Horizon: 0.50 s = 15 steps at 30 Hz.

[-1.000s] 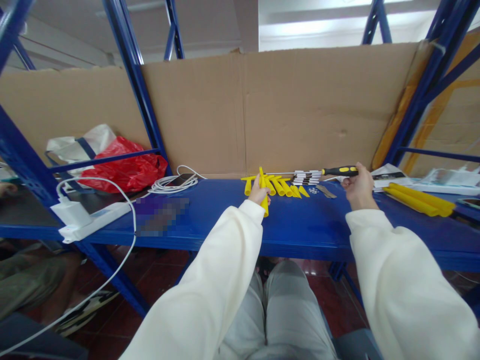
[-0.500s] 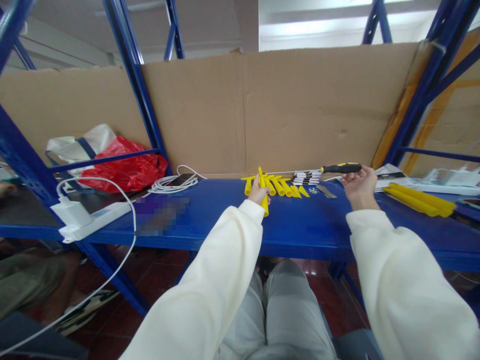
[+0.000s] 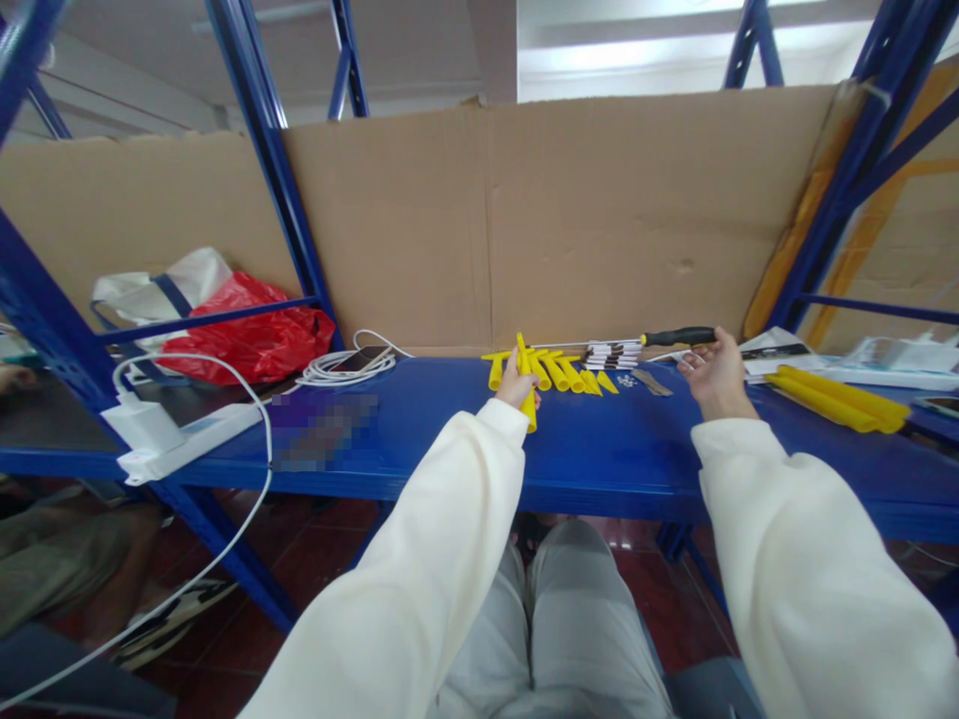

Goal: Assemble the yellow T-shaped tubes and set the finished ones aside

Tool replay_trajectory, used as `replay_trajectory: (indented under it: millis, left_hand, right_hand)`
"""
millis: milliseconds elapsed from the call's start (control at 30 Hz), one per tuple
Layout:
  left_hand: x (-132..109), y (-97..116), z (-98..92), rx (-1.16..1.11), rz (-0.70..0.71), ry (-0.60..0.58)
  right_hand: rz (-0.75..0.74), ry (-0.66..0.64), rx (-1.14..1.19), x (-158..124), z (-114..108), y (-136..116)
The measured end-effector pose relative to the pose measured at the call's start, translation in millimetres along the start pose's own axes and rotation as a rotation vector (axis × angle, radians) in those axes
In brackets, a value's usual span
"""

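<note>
My left hand (image 3: 512,385) is closed round a yellow tapered plastic piece (image 3: 531,411), its narrow end pointing up and its wide end toward me. In my right hand (image 3: 717,379) the fingertips grip the end of a long screwdriver (image 3: 678,337) with a black and yellow handle. Its thin shank lies nearly level and runs left toward the yellow piece; whether the tip touches it I cannot tell. Several similar yellow pieces (image 3: 570,377) lie in a row right of my left hand. Beyond them are stacked black and white strips (image 3: 612,356).
Small metal parts (image 3: 626,380) and a flat brownish strip (image 3: 653,382) lie on the blue table (image 3: 450,439). Long yellow tubes (image 3: 839,399) rest at the right. A coiled white cable (image 3: 345,367) and a power strip (image 3: 191,439) sit left. Cardboard (image 3: 599,220) stands behind.
The screwdriver handle has turned, showing less yellow now, and my right fingers have shifted along its end. My left hand and the yellow piece have stayed in place.
</note>
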<state>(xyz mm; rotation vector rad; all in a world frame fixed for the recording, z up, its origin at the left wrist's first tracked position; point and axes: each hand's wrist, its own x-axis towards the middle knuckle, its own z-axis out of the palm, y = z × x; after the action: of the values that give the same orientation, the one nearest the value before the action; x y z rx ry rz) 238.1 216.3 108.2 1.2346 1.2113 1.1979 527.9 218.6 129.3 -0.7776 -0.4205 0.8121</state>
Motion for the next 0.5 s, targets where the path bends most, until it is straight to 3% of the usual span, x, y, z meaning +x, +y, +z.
replay_trajectory:
  millis: [267,500]
  left_hand:
    - [-0.8,0.1,0.7,-0.01,0.012,0.006]
    - [-0.2,-0.2,0.4,-0.01,-0.006,0.016]
  right_hand:
    - [0.016,0.029,0.076,-6.6,3.6,-3.3]
    - [-0.04,-0.068,0.065,0.0,1.3,2.0]
